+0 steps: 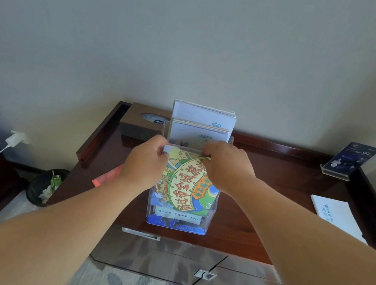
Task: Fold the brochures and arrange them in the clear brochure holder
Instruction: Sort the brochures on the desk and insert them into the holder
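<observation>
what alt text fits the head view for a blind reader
Seen from above, a person's left hand and right hand pinch the top edge of a colourful brochure standing in the front pocket of a clear brochure holder on a dark wooden desk. Paler brochures stand in the pockets behind; a tissue box, notepad and small sign share the desk.

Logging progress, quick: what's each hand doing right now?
Left hand: fingers pinch the top left corner of the colourful brochure.
Right hand: fingers pinch its top edge, in the front pocket of the clear brochure holder.
</observation>
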{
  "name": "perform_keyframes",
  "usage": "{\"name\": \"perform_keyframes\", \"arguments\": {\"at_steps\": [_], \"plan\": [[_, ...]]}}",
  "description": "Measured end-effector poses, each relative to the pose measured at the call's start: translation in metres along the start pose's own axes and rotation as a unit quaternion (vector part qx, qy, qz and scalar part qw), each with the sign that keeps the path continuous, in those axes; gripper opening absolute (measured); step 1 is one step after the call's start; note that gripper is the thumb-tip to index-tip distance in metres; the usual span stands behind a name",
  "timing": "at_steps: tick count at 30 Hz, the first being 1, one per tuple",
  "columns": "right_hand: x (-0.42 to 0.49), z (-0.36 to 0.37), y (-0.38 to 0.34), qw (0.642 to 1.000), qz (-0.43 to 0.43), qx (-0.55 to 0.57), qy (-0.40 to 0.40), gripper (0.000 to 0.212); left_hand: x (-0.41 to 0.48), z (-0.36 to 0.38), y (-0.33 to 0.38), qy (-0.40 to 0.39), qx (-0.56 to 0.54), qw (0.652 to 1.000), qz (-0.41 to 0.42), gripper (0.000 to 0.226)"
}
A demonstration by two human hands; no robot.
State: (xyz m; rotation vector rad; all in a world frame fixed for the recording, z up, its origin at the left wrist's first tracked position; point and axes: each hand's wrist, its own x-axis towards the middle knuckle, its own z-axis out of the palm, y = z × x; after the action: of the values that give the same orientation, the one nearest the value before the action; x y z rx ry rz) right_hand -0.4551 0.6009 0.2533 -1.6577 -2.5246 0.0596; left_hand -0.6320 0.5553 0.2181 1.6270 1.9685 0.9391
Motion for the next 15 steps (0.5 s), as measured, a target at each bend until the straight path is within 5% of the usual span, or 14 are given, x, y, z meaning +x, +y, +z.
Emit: {"name": "perform_keyframes", "arguments": {"at_steps": [15], "plan": [[-0.014, 0.037, -0.007, 0.997, -0.031, -0.023, 0.065, 0.025, -0.005, 0.022, -0.02, 0.043, 0.035, 0.998, -0.002, 0.012]]}}
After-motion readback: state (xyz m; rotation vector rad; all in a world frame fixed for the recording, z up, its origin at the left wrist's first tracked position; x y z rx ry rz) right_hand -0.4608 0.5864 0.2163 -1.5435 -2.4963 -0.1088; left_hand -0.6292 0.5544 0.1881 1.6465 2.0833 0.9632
